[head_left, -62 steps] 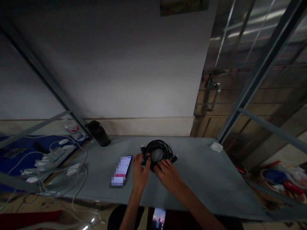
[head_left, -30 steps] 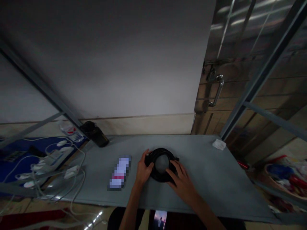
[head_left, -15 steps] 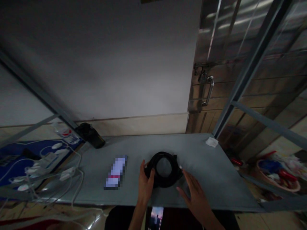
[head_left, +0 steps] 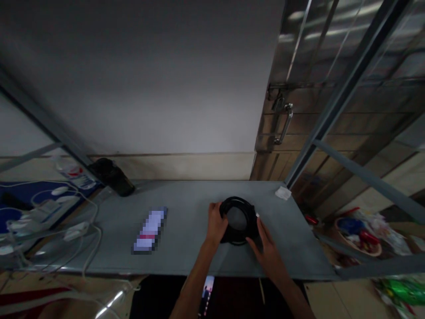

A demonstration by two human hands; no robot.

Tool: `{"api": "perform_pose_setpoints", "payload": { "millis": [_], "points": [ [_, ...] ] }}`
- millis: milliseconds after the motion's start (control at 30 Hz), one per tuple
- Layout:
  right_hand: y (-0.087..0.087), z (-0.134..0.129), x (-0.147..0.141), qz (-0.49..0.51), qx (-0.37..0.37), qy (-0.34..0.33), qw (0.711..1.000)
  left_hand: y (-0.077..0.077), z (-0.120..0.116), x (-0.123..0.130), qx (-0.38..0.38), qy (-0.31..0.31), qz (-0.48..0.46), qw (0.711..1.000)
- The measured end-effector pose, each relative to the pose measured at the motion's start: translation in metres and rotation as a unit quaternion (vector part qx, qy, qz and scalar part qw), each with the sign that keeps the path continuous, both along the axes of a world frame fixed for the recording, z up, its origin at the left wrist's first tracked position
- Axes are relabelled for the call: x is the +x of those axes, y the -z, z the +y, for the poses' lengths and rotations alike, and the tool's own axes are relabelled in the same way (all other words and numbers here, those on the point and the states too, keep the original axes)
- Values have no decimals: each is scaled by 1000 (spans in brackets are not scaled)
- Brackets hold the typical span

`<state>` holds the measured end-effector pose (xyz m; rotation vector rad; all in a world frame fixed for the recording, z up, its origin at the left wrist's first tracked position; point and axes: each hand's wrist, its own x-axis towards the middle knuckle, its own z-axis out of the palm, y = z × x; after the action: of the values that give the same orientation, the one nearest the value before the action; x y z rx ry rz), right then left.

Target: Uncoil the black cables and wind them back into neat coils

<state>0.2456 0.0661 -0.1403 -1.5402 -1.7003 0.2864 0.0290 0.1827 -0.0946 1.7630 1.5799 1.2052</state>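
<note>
grey tabletop [head_left: 189, 199], black cable coil [head_left: 237, 235] lying on it, left hand [head_left: 216, 225] gripping its left side, right hand [head_left: 266, 248] at its right edge, whether gripping unclear, lit phone [head_left: 149, 230] farther left, crumpled white scrap [head_left: 283, 192] near far right corner

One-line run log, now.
left hand: holds black cable coil, left side | right hand: at coil's right edge | coil: on table | phone: left of coil

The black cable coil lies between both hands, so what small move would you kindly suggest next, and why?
Perhaps press gently inward: the left hand and right hand flank the coil, and its strands look slightly spread at the near edge.
</note>
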Motion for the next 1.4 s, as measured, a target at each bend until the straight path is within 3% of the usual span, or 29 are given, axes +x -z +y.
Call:
{"api": "perform_pose_setpoints", "payload": {
  "millis": [200, 333, 433, 567, 700, 800, 900, 1033, 1400],
  "points": [
    [-3, 4, 8, 25, 9, 36, 999, 2, 13, 25, -1, 53, 17, 998],
    [-2, 6, 8, 30, 18, 41, 999, -5, 8, 19, -3, 70, 5, 998],
    [-5, 6, 10, 49, 18, 43, 998, -19, -8, -9, 18, 73, -34, 997],
    [-12, -7, 37, 79, 28, 56, 995, -31, -51, -73, 37, 40, -40, 998],
    [-13, -32, 89, 66, 36, 103, 992, -20, -98, -137, 37, -42, -9, 998],
    [-14, -45, 113, 68, 31, 179, 981, -7, -117, -162, 31, -105, -13, 994],
    [-18, -45, 111, 91, 21, 253, 963, -1, -120, -163, 17, -137, -31, 990],
    [-22, -41, 97, 71, 6, 276, 959, -1, -118, -152, 31, -135, -1, 990],
    [-12, -44, 92, -5, 15, 289, 957, 10, -120, -138, 216, -80, 179, 956]
  ]
}}
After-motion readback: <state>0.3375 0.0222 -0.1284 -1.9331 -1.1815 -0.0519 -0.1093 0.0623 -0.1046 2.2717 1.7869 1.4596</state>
